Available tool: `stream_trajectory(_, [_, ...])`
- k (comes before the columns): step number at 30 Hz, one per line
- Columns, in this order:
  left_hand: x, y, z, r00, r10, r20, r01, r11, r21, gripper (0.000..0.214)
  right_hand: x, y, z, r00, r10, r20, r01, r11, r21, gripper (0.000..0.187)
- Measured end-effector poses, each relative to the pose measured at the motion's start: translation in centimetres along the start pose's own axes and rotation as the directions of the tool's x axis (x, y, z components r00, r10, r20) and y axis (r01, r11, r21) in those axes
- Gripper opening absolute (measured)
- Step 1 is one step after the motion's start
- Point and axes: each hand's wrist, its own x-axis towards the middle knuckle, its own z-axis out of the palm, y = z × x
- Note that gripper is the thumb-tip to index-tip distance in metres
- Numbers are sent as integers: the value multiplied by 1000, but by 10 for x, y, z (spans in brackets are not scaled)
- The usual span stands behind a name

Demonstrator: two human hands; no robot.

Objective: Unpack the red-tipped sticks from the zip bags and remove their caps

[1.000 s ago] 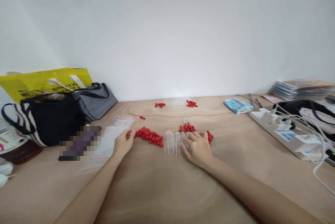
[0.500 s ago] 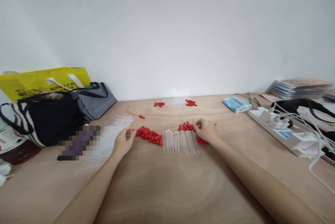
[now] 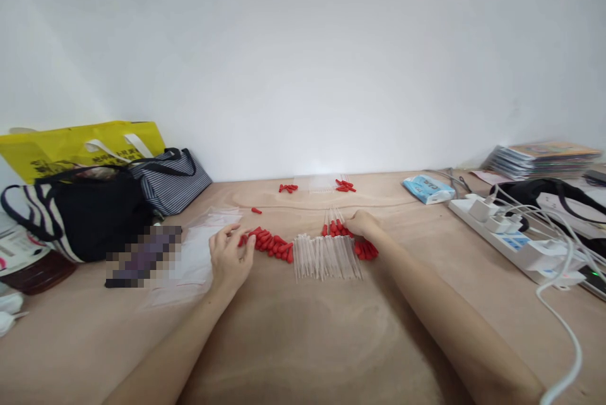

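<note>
My left hand [image 3: 231, 257] is open, thumb and fingers spread at the left end of a pile of red rubber bulbs [image 3: 269, 243]. Thin clear tubes [image 3: 326, 258] lie side by side in a row in the middle. Behind that row, several tubes fitted with red bulbs [image 3: 335, 228] point towards the wall. My right hand [image 3: 365, 225] is closed at the right side of these fitted tubes, its fingertips largely hidden. More red bulbs [image 3: 366, 250] lie below my right hand, beside the row.
Near the wall are small groups of red bulbs [image 3: 288, 188] and red-capped tubes [image 3: 346, 186]. A single red bulb [image 3: 256, 211] lies apart. Clear plastic bags [image 3: 194, 253] and a black bag [image 3: 99, 216] are left; a blue tissue pack [image 3: 428, 189] and power strip [image 3: 511, 241] right.
My left hand has moved slightly right and its fingers have spread over the pile's end. My right hand has shifted a little left and away from me, uncovering more of the bulbs below it.
</note>
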Motion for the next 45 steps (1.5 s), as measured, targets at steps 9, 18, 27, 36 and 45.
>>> stream_trajectory(9, [-15,55,-1,913,399,82,-362,887,-288,9,-33,16,-14,959,-224,-177,271,908,319,25])
stream_trajectory(18, [-20,89,6,907,402,124,-318,848,-424,16,-89,28,14,866,-478,-148,388,456,801,27])
stream_trajectory(27, [-25,97,11,868,485,104,-386,793,-471,12,-108,34,37,800,-584,-137,457,445,771,19])
stream_trajectory(36, [-25,92,13,857,503,116,-399,788,-470,12,-106,45,22,416,-862,-290,883,459,-96,16])
stream_trajectory(45, [-27,87,9,820,565,91,-457,742,-491,15,-111,42,31,242,-930,-275,882,330,-337,20])
